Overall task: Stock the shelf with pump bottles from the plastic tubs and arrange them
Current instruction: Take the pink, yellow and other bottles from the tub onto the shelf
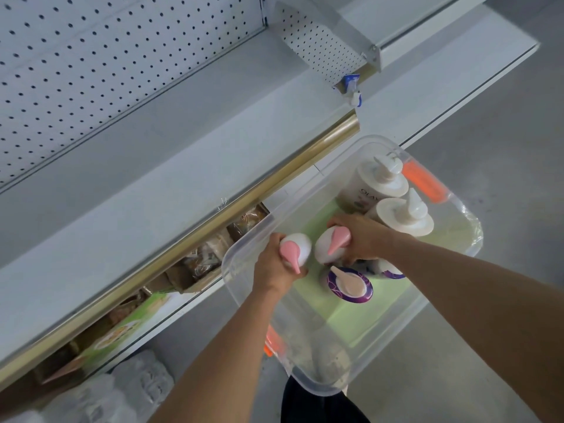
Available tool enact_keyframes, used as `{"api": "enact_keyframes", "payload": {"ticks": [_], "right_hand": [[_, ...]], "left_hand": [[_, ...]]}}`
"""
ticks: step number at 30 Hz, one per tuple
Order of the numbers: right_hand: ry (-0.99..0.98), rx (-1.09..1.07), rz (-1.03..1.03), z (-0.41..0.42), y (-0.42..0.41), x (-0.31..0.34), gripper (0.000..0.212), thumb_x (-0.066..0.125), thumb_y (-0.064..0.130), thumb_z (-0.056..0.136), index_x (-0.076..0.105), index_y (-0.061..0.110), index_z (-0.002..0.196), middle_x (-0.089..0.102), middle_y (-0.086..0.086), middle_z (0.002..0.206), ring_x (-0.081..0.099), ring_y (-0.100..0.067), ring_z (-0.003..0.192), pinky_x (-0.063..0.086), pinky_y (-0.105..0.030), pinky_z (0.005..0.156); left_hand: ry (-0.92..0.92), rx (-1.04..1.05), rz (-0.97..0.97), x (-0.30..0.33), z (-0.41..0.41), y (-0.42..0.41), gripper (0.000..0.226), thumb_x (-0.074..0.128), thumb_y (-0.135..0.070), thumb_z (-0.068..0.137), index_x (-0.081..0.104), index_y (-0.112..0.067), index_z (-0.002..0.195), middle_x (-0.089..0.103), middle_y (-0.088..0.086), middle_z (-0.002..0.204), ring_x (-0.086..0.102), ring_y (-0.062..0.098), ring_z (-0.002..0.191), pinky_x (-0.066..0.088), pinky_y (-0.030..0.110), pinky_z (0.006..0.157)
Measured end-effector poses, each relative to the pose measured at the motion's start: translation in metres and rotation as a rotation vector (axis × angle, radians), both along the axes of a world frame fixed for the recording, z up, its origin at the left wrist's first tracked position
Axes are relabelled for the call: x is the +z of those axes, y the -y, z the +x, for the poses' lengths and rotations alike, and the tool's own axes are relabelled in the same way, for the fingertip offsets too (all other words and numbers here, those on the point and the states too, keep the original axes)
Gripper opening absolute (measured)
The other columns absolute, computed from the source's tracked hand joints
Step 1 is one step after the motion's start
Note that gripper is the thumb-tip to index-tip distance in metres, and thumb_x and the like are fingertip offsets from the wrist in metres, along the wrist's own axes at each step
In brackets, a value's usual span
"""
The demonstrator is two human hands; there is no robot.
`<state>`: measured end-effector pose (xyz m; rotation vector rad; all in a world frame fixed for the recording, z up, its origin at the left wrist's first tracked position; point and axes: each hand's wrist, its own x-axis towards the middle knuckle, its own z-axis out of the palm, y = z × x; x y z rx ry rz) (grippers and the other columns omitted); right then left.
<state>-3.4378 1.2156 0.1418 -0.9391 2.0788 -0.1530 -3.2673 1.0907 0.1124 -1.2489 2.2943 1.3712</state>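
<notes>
A clear plastic tub (308,383) sits in front of the white shelf (183,154). My left hand (274,267) grips a white pump bottle with a pink pump (297,247) at the tub's left rim. My right hand (364,236) is closed on a second pink-pump bottle (328,244) inside the tub. Beside them stand a purple-rimmed bottle (351,285), another partly hidden behind my right wrist (392,270), and two white Olay bottles (381,181) (406,215) at the tub's far end.
The shelf has a pegboard back (106,62) and a gold front rail (213,215). Below it, a lower shelf holds brown packets and boxes (210,251). Wrapped white bundles (137,386) lie at floor level. An orange tub latch (424,181) shows at the far rim. Grey floor (488,132) is to the right.
</notes>
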Motion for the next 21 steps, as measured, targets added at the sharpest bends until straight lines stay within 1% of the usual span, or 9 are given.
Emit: {"api": "enact_keyframes", "payload": {"ticks": [2,5,7,10,13,15,17,19,21], "right_hand": [[-0.05,0.03,-0.021,0.003,0.002,0.001,0.069,0.087,0.018,0.057,0.056,0.021,0.118,0.063,0.0,0.107,0.059,-0.024,0.102,0.05,-0.035,0.083],[-0.099,0.052,-0.049,0.007,0.004,0.012,0.06,0.085,0.024,0.058,0.06,0.019,0.113,0.066,0.0,0.104,0.061,-0.023,0.099,0.05,-0.033,0.08],[-0.114,0.035,-0.086,0.008,0.002,0.024,0.06,0.086,0.024,0.058,0.062,0.019,0.113,0.066,0.001,0.105,0.061,-0.021,0.1,0.047,-0.03,0.078],[-0.096,-0.054,-0.138,0.008,-0.003,0.053,0.065,0.086,0.021,0.057,0.061,0.021,0.117,0.062,0.003,0.111,0.056,-0.02,0.105,0.046,-0.031,0.087],[-0.021,-0.154,-0.195,0.007,-0.007,0.093,0.063,0.086,0.019,0.056,0.058,0.026,0.112,0.061,0.006,0.107,0.056,-0.019,0.101,0.049,-0.035,0.087],[0.017,-0.201,-0.232,0.006,-0.008,0.124,0.062,0.089,0.019,0.056,0.057,0.026,0.109,0.062,0.008,0.103,0.059,-0.017,0.099,0.051,-0.033,0.084],[0.074,-0.247,-0.298,0.007,-0.007,0.159,0.058,0.091,0.016,0.058,0.06,0.027,0.106,0.064,0.011,0.1,0.063,-0.01,0.097,0.052,-0.023,0.082],[0.117,-0.269,-0.395,0.011,-0.004,0.198,0.052,0.089,0.01,0.063,0.061,0.04,0.094,0.063,0.019,0.093,0.061,0.012,0.085,0.044,-0.003,0.072],[0.147,-0.289,-0.484,0.017,-0.001,0.235,0.055,0.086,0.003,0.066,0.059,0.045,0.088,0.063,0.023,0.086,0.059,0.02,0.071,0.041,0.002,0.063]], "left_hand": [[-0.001,0.025,0.022,0.003,-0.001,0.001,0.058,0.086,-0.017,0.066,0.049,-0.02,0.11,0.058,-0.003,0.099,0.056,0.022,0.09,0.044,0.028,0.073],[-0.005,0.057,0.048,0.012,0.001,0.002,0.056,0.084,-0.015,0.067,0.053,-0.019,0.113,0.058,-0.004,0.097,0.056,0.023,0.092,0.048,0.03,0.079],[-0.015,0.083,0.076,0.019,0.007,0.004,0.054,0.085,-0.013,0.065,0.053,-0.022,0.109,0.058,-0.006,0.094,0.059,0.024,0.095,0.05,0.033,0.086],[-0.038,0.14,0.12,0.041,0.018,0.007,0.053,0.084,-0.011,0.064,0.051,-0.024,0.104,0.056,-0.013,0.087,0.06,0.023,0.097,0.049,0.031,0.085],[-0.137,0.175,0.117,0.079,0.027,0.008,0.07,0.087,-0.017,0.058,0.048,-0.025,0.115,0.058,-0.011,0.094,0.061,0.019,0.096,0.051,0.032,0.086],[-0.2,0.236,0.104,0.11,0.034,0.01,0.067,0.087,-0.018,0.057,0.046,-0.029,0.109,0.059,-0.01,0.096,0.06,0.013,0.092,0.052,0.03,0.082],[-0.261,0.308,0.13,0.141,0.042,0.015,0.062,0.087,-0.02,0.056,0.05,-0.03,0.104,0.063,-0.008,0.097,0.062,0.013,0.091,0.054,0.032,0.082],[-0.332,0.361,0.171,0.174,0.048,0.021,0.061,0.088,-0.026,0.051,0.057,-0.036,0.102,0.07,-0.009,0.096,0.068,0.014,0.091,0.057,0.035,0.081],[-0.415,0.388,0.199,0.211,0.053,0.025,0.054,0.088,-0.021,0.059,0.061,-0.035,0.104,0.072,-0.007,0.094,0.07,0.016,0.088,0.059,0.031,0.073]]}}
